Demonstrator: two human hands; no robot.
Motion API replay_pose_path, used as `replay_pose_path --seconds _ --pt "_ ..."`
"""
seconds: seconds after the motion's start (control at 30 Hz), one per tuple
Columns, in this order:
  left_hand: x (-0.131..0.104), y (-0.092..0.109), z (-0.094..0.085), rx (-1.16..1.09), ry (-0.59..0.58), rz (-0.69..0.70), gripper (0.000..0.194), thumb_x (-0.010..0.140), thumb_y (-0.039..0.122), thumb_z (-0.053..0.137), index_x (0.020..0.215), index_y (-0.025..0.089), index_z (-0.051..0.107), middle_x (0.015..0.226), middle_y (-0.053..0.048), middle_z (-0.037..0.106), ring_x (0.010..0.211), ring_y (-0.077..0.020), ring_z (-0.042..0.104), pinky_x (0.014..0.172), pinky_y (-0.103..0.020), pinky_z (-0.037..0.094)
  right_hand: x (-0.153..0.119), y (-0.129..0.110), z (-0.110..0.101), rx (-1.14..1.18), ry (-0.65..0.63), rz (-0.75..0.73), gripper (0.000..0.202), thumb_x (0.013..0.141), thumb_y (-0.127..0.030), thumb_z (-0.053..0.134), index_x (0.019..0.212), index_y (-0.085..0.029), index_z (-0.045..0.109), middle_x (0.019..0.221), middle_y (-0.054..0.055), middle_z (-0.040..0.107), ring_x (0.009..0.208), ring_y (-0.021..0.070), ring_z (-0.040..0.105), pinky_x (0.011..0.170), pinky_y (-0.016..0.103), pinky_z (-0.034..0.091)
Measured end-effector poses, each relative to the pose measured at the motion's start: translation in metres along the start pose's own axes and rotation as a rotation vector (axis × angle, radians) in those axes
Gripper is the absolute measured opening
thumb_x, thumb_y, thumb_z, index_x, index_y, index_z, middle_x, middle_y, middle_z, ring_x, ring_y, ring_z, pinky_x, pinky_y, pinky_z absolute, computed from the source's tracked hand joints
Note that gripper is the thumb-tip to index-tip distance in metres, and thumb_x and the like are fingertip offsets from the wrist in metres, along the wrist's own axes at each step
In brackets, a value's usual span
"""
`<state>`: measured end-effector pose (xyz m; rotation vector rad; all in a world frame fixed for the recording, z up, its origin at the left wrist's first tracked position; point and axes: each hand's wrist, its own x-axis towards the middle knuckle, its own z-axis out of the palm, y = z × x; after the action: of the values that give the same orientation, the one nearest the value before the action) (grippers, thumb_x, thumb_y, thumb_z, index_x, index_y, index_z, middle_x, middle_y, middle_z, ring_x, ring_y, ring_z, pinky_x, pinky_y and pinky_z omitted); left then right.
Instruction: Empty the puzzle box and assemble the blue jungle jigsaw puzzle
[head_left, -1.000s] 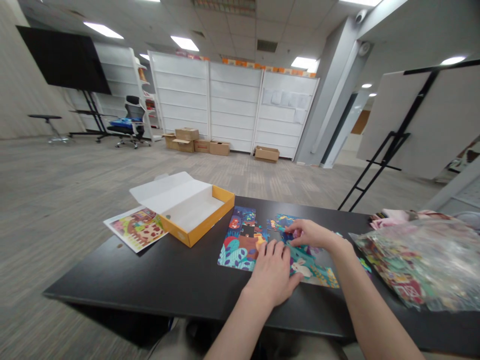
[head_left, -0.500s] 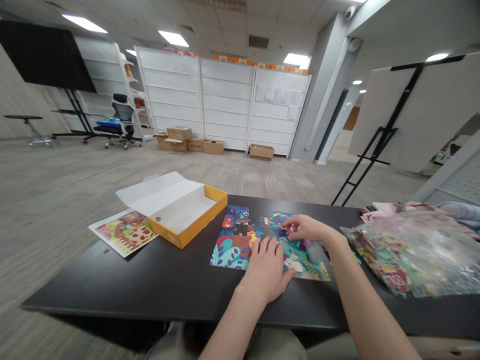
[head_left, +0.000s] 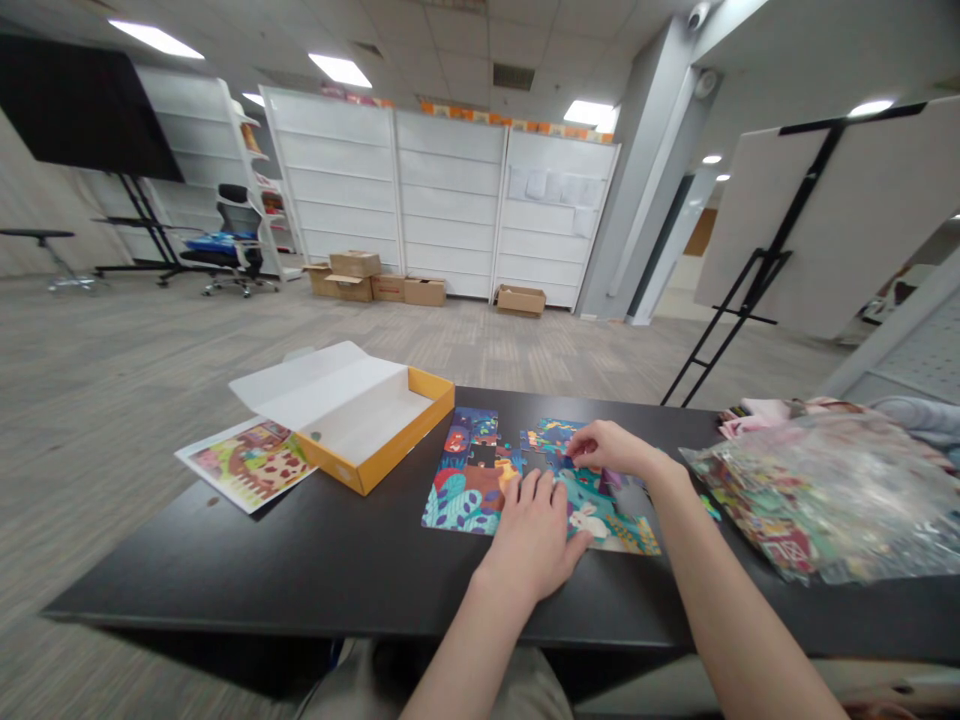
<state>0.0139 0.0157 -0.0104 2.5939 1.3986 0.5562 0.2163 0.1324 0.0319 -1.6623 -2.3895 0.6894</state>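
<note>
A colourful jigsaw puzzle (head_left: 463,500), partly put together with dark gaps in its middle, lies on the black table (head_left: 300,570). My left hand (head_left: 534,530) rests flat on its lower middle with the fingers spread, beside a white rabbit picture. Over the puzzle's upper right part, my right hand (head_left: 611,450) has its fingers bent and pinched together, pointing down at the pieces. What is between those fingertips is too small and hidden to name.
An open yellow box (head_left: 405,437) with a white lid stands left of the puzzle, over a printed farm picture (head_left: 251,465). To the right lie a clear plastic bag of pieces (head_left: 825,490), some cloth (head_left: 757,412) and small green pieces (head_left: 710,508).
My right hand's fingers have come closer together and lower over the upper right pieces; the pinkish bit seen at the fingertips no longer shows. My left hand stays in place. The view has shifted slightly.
</note>
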Motion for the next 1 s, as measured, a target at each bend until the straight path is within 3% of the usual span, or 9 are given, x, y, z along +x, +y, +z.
replay_pose_path --seconds 0.23,0.4,0.6,0.73,1.0 --pt "0.0 0.0 0.0 0.005 0.005 -0.005 0.061 0.097 0.056 0.041 0.138 0.012 0.051 0.147 -0.016 0.05 0.138 -0.0332 0.04 0.117 -0.051 0.029 0.001 -0.007 0.003 -0.021 -0.006 0.052 0.026 0.066 -0.015 0.062 0.088 -0.015 0.076 0.074 0.003 0.074 0.065 0.017 0.065 0.059 0.023 0.048" --pt "-0.001 0.0 0.0 0.008 0.015 0.003 0.059 0.097 0.054 0.042 0.137 0.012 0.052 0.146 -0.017 0.051 0.138 -0.0333 0.04 0.117 -0.05 0.029 0.0 -0.007 0.004 -0.074 0.019 0.005 0.034 0.066 -0.011 0.062 0.097 -0.015 0.076 0.084 0.005 0.076 0.075 0.0184 0.068 0.067 0.024 0.05" --pt "0.0 -0.001 0.001 0.015 0.008 0.006 0.061 0.097 0.056 0.039 0.139 0.012 0.05 0.147 -0.016 0.05 0.139 -0.0336 0.04 0.117 -0.051 0.029 -0.001 0.0 0.003 -0.021 0.006 -0.007 0.033 0.069 -0.016 0.063 0.099 -0.013 0.076 0.089 0.008 0.077 0.081 0.0207 0.071 0.074 0.026 0.053" --pt "0.0 0.0 0.0 0.018 0.002 0.004 0.062 0.097 0.056 0.039 0.14 0.012 0.049 0.146 -0.017 0.051 0.138 -0.0341 0.04 0.117 -0.052 0.029 -0.003 0.002 0.001 0.049 -0.058 -0.018 0.036 0.067 -0.023 0.069 0.101 -0.012 0.077 0.089 0.009 0.078 0.08 0.0223 0.071 0.073 0.026 0.054" --pt "0.0 -0.001 0.002 0.011 -0.01 0.005 0.063 0.098 0.057 0.039 0.142 0.012 0.048 0.148 -0.017 0.049 0.139 -0.0348 0.04 0.117 -0.052 0.029 0.002 0.008 0.003 0.118 -0.042 0.002 0.036 0.062 -0.024 0.072 0.096 -0.015 0.077 0.085 0.006 0.076 0.077 0.0208 0.069 0.069 0.026 0.053"
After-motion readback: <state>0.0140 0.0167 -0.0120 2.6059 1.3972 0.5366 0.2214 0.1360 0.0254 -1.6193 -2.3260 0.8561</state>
